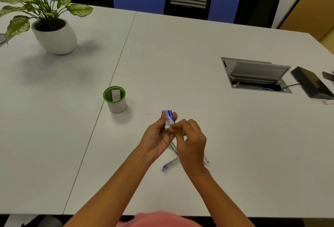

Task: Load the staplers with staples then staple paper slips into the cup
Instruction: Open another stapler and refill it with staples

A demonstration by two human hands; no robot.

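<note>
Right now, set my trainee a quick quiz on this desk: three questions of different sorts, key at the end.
1. True or false: the cup already holds a paper slip.
2. The left hand grips: A the staple box, B a pen, C a phone.
3. Fill in: the stapler on the table lies hinged ___.
Key: 1 true; 2 A; 3 open.

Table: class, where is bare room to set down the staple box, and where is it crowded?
Free: the white table between the green-rimmed white cup and the grey cable hatch; also left of the seam, from cup level to near edge. Crowded: under the left hand and right hand, where the open silver stapler lies.
</note>
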